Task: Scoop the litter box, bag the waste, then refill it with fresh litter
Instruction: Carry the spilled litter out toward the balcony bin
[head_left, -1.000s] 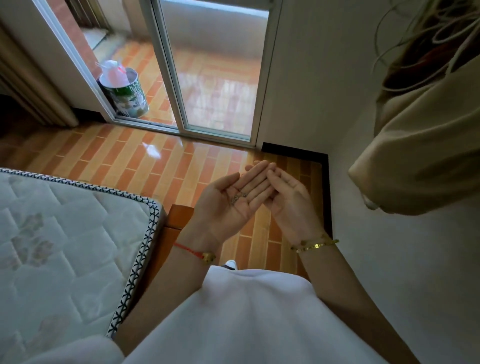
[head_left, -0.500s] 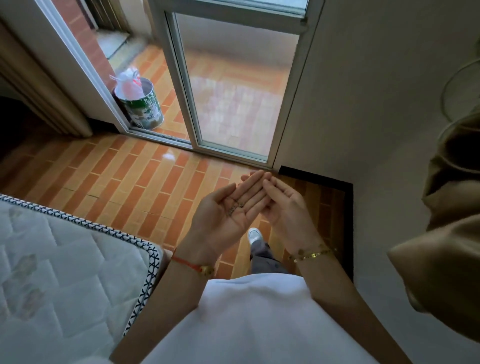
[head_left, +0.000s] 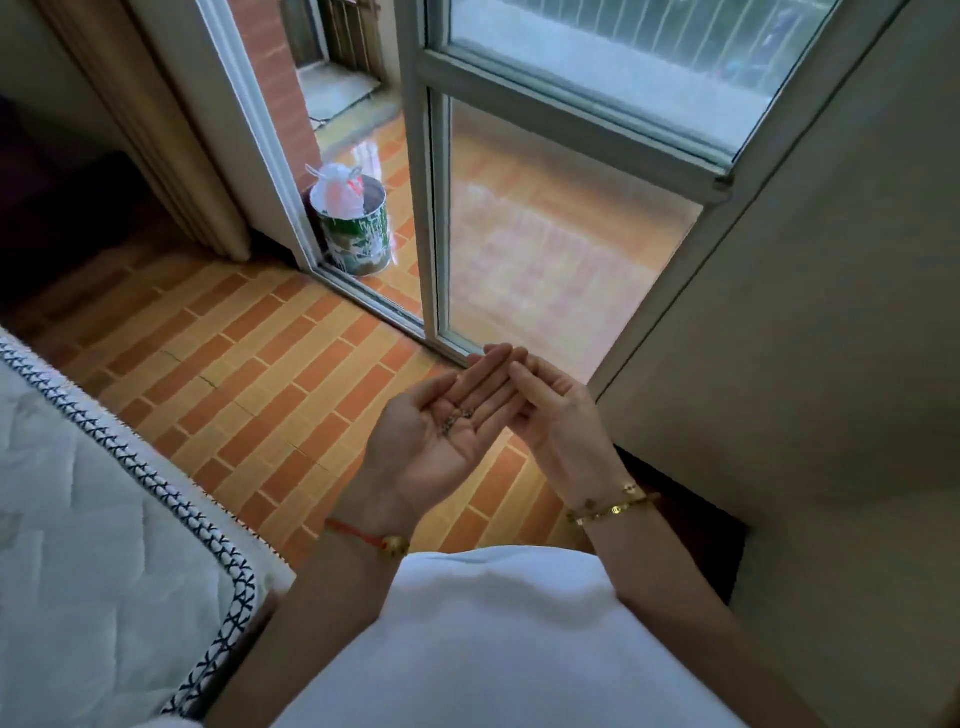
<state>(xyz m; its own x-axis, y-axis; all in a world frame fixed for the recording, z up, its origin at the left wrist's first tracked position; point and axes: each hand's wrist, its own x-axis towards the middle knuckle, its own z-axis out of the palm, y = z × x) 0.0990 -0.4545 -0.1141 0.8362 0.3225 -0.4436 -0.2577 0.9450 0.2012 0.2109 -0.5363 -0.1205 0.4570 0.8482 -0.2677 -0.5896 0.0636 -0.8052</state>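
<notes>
Left hand (head_left: 441, 436) flat, palm up, dark granules (head_left: 456, 417) on palm; right hand (head_left: 558, 415) open, fingers straight, touching left fingertips.

Pouring in cool and soft through the far glass door (head_left: 428, 218). Glaring in a pale wash over its lower pane. Sinking into deep shadow at the far left. Bowing the door frame and near mattress (head_left: 104, 545) edge, wide-angle fashion. Smearing fine detail slightly throughout.

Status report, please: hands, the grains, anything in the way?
Left hand open, palm up, few dark grains on it. Right hand open, fingers beside left fingertips. Bucket with bag at open door; floor between bare.
</notes>
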